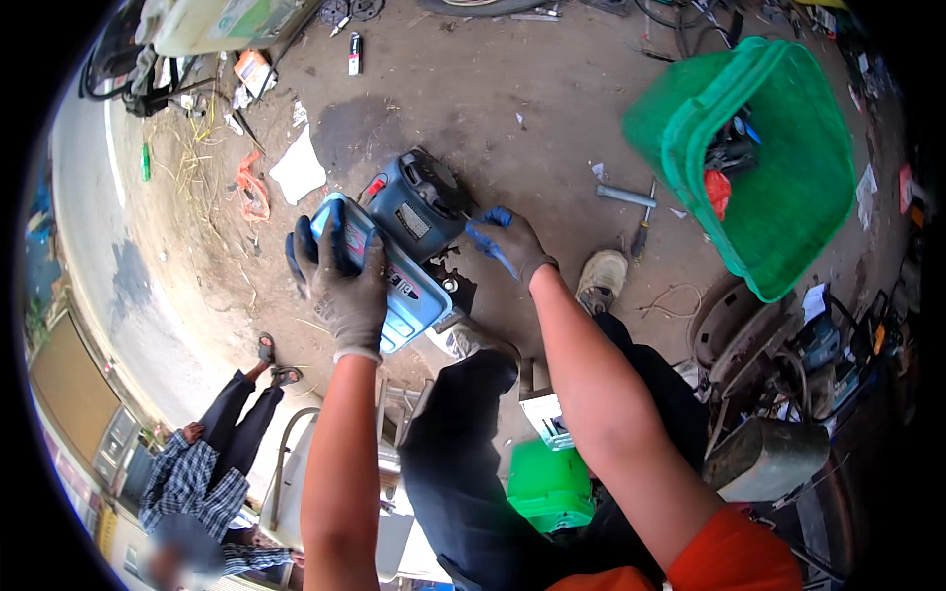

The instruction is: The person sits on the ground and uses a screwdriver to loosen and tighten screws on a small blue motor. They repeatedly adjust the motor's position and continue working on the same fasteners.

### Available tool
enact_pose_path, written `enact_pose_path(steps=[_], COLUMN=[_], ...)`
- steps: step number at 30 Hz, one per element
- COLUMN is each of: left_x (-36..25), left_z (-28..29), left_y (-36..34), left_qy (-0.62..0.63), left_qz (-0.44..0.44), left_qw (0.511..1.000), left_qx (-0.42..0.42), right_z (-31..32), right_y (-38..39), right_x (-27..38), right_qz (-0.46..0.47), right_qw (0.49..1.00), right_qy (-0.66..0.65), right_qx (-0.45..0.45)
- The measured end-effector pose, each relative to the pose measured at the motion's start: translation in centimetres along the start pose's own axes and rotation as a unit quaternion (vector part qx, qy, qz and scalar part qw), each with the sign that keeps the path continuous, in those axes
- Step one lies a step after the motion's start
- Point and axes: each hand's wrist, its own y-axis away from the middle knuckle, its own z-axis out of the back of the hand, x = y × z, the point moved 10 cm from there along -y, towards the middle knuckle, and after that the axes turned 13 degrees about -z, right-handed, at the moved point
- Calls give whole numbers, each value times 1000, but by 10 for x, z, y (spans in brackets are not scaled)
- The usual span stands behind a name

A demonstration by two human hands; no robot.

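A small engine (419, 207) with a dark blue-grey cover, a red switch and a black round part at its far end stands on the ground in front of me. Its light blue tank (409, 300) sits on the near left side. Across the tank lies my left hand (340, 276) in a grey and blue glove, fingers spread over its top and edge. My right hand (505, 239), gloved alike, is closed close beside the engine's right side. A thin bit shows between its fingertips and the engine, but I cannot make out what it is.
A green plastic bin (680, 148) with parts inside lies tipped at the right. Near it are a metal T-shaped tool (626, 196) and a screwdriver (641, 231). A green box (550, 481) is beneath me. Another person (202, 478) is at the lower left.
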Motion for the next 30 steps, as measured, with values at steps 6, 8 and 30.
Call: enact_pose_path(steps=[6,8,30], left_x=[-5,-5,0], left_z=[-2,-3,-8], left_y=[-9,-9,-18], left_qy=[-42,-52,-59], left_qz=[32,37,20], left_qw=[998,997,996], left_qx=[33,46,58], right_z=[13,7,337], right_y=[37,47,1105], right_x=[26,32,-8], right_qz=[-41,-72,-293], right_qw=[949,935,693], right_qy=[292,331,237], right_qx=[-107,-110,-614])
